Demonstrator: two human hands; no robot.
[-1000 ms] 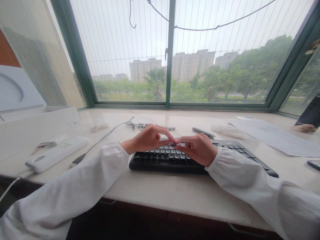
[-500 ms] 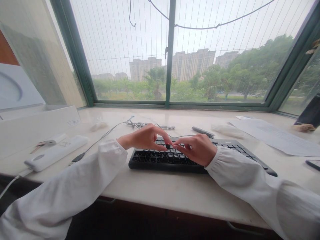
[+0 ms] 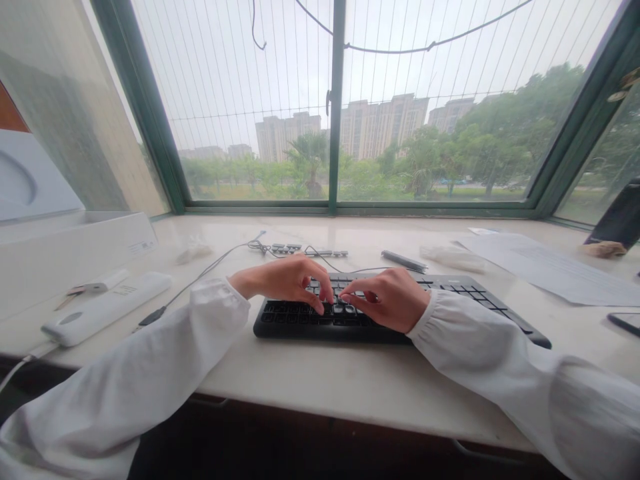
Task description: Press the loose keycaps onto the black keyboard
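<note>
A black keyboard (image 3: pixel 380 337) lies in front of me, with pale squares showing at several key places. Over its left half, my left hand (image 3: pixel 293 279) is bent downward, thumb and index apart and their tips at the keys; no separate keycap can be made out between them. My right hand (image 3: pixel 393 300) is just to the right, thumb and index tips closed together close above the keys. Whatever is in that pinch is too small to make out. Behind the keyboard, a row of loose keycaps (image 3: pixel 287 249) lies on the white counter (image 3: pixel 310 380).
A thin dark strip (image 3: pixel 404 261), a clear plastic bag (image 3: pixel 453 259) and paper sheets (image 3: pixel 540 270) lie behind and to the right. On the left are a USB cable (image 3: pixel 153 316), a white power strip (image 3: pixel 107 310), keys (image 3: pixel 70 297) and a white box (image 3: pixel 75 250). A window stands behind.
The small black keycap seen between my left fingertips can no longer be made out there. My left hand has dropped toward the keys, slightly left, and its fingers have parted from my right fingertips.
</note>
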